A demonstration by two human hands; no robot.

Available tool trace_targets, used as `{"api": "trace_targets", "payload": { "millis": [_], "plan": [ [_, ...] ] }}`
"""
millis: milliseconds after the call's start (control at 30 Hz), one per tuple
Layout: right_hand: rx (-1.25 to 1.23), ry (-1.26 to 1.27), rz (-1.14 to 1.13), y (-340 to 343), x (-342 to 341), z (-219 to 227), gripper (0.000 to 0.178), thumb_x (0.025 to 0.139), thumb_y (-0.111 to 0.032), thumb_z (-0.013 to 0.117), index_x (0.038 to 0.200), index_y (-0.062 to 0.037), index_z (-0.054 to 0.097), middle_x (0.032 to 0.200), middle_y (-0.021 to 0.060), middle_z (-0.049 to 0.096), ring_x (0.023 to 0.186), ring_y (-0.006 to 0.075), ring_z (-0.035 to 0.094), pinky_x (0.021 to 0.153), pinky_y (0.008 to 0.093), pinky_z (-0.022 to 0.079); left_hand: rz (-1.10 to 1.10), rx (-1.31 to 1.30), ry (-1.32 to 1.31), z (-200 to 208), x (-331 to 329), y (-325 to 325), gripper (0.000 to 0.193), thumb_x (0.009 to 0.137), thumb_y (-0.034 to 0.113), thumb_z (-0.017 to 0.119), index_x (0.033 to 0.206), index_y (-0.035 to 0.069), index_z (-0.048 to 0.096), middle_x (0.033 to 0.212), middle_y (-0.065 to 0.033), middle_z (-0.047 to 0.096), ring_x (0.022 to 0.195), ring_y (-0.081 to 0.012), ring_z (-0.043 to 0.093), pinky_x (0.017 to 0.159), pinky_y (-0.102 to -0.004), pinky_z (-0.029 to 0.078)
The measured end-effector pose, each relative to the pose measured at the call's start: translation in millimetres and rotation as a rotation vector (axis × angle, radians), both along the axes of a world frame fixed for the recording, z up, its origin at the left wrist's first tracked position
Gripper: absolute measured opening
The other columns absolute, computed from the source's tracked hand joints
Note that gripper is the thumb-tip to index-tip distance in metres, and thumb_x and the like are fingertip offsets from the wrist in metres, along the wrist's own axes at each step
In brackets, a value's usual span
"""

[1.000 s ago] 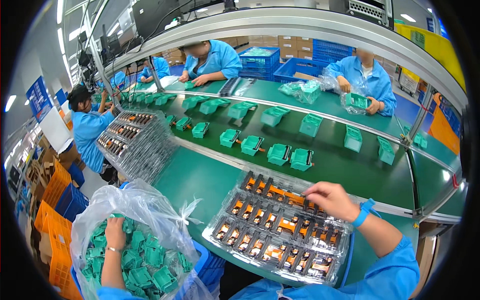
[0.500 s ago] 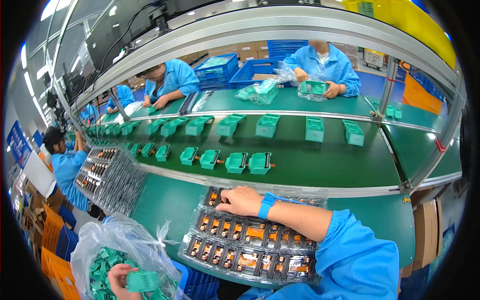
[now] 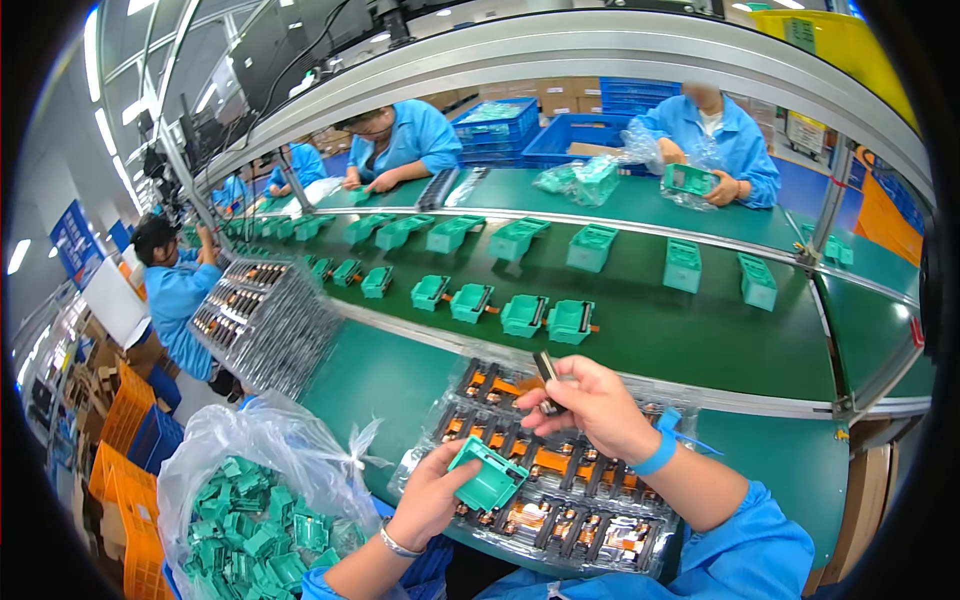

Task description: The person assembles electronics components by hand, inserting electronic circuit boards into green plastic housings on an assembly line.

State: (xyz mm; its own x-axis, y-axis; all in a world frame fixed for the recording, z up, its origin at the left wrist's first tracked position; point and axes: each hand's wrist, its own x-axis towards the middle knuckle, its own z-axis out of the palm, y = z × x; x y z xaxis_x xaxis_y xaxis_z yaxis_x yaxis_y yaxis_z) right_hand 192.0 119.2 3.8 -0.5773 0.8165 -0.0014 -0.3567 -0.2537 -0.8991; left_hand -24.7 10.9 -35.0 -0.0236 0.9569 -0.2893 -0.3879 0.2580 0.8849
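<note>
My left hand (image 3: 428,497) grips a small green plastic housing (image 3: 494,480), its hollow side tilted up, just above the near left part of a clear plastic tray (image 3: 655,528). Pinched in my right hand (image 3: 600,412) is a slim black part with an orange flat cable (image 3: 546,372), raised over the tray's far side. More black parts with orange flat cables (image 3: 551,460) sit in rows of pockets in that tray. At the lower left, a clear plastic bag (image 3: 215,440) stands open, full of loose green housings (image 3: 262,535).
Beyond the bench, a dark green conveyor (image 3: 690,345) carries several green housings (image 3: 522,316) in two rows. A tall stack of filled trays (image 3: 275,325) stands left. A metal frame bar (image 3: 560,50) crosses overhead. Co-workers (image 3: 405,150) in blue work across the line.
My left hand has come up from the bag with a green housing. My right hand has lifted a black part out of the tray. The view has shifted left.
</note>
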Motion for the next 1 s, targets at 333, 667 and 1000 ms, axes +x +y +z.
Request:
{"api": "trace_targets", "payload": {
  "millis": [333,667,1000],
  "plan": [
    [0.642,-0.341,-0.135,-43.7,-4.8,6.9,0.015,0.079,-0.008,0.07,0.09,-0.0005,0.063,0.078,0.0039,0.057,0.067,0.0095,0.055,0.059,0.0248,0.045,-0.071,0.055,0.14,-6.5,-6.3,-1.6,0.047,0.089,0.003,0.055,0.131,-0.002,0.035,0.123,-0.0123,0.051,0.112,-0.0159,0.05,0.094,-0.0295,0.043],
    [0.826,-0.638,-0.129,-34.6,-7.6,-9.9,0.017,0.077,-0.012,0.07,0.088,-0.0016,0.062,0.072,0.008,0.055,0.063,0.0203,0.058,0.055,0.0314,0.046,-0.18,0.073,0.164,8.1,-1.5,-6.1,0.054,0.087,0.002,0.059,0.134,-0.004,0.03,0.124,-0.0155,0.048,0.112,-0.0178,0.051,0.095,-0.0301,0.043],
    [0.255,-0.445,0.126,-18.0,-1.0,-32.7,0.013,0.084,-0.009,0.067,0.094,-0.0016,0.062,0.081,0.0,0.061,0.072,0.0052,0.055,0.064,0.0212,0.046,-0.134,0.08,0.163,5.9,0.5,-5.4,0.047,0.088,0.003,0.059,0.129,-0.003,0.037,0.12,-0.0131,0.053,0.11,-0.0171,0.052,0.094,-0.0294,0.044]
  ]
}}
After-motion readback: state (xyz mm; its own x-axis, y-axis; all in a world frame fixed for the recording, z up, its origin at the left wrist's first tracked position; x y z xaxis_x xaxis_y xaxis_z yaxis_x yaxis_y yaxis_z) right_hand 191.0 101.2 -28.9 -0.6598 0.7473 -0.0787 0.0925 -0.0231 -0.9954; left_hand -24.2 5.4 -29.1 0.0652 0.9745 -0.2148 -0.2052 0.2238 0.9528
